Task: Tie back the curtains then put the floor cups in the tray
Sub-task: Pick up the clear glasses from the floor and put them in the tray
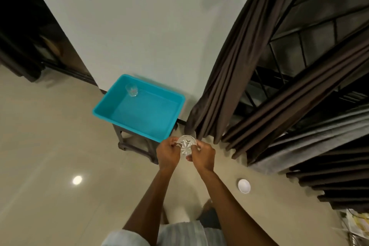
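Observation:
I hold a clear cut-glass cup [186, 144] in front of me, just below the near corner of the turquoise tray [103, 105]. My left hand [168, 153] grips its left side and my right hand [202, 155] grips its right side. The tray rests on a dark stool [135, 146] against the wall, and a small clear glass [131, 90] stands in its far left corner. A white cup [244, 185] sits on the floor to my right. Dark brown curtains [229, 78] hang gathered at the right, beside the window.
The beige tiled floor [50, 146] spreads out to the left, with a lamp's reflection on it. A dark doorway [24, 32] lies at the far left. A window grille [295, 54] shows behind the curtains. Papers [357, 223] lie at the lower right edge.

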Demonstrator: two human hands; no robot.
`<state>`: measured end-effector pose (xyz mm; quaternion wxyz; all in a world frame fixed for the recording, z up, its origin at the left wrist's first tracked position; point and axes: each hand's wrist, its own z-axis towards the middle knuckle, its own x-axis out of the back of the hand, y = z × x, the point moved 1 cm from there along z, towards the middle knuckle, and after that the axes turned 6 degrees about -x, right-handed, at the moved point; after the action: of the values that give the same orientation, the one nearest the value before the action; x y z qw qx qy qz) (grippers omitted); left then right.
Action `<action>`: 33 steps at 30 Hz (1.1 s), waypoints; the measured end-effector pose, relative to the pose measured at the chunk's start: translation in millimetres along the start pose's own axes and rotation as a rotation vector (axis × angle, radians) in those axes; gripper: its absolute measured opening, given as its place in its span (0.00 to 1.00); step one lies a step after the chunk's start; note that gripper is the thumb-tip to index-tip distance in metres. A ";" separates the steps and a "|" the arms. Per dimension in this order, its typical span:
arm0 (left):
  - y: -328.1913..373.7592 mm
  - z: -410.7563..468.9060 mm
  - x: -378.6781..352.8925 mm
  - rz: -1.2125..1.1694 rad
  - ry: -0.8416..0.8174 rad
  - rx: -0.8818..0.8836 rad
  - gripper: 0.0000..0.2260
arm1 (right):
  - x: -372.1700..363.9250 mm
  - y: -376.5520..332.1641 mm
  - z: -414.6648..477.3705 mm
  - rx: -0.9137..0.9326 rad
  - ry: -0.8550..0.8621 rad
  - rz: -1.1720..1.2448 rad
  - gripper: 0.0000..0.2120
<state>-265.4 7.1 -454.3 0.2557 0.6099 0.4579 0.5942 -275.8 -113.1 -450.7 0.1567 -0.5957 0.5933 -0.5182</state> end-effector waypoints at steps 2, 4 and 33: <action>-7.7 8.3 6.4 -0.013 0.023 0.029 0.08 | -12.4 -5.3 1.4 0.020 -0.018 -0.049 0.13; -11.7 17.6 10.2 -0.002 0.024 0.041 0.08 | -21.7 -9.0 7.2 0.028 -0.026 -0.098 0.14; -24.3 262.5 67.1 0.286 -0.113 -0.016 0.12 | -164.6 -127.5 154.6 -0.110 -0.176 -0.123 0.20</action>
<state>-28.3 136.8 -485.0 0.1990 0.6992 0.3465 0.5929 -42.5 -4.7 -483.6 0.1431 -0.6818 0.5670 -0.4395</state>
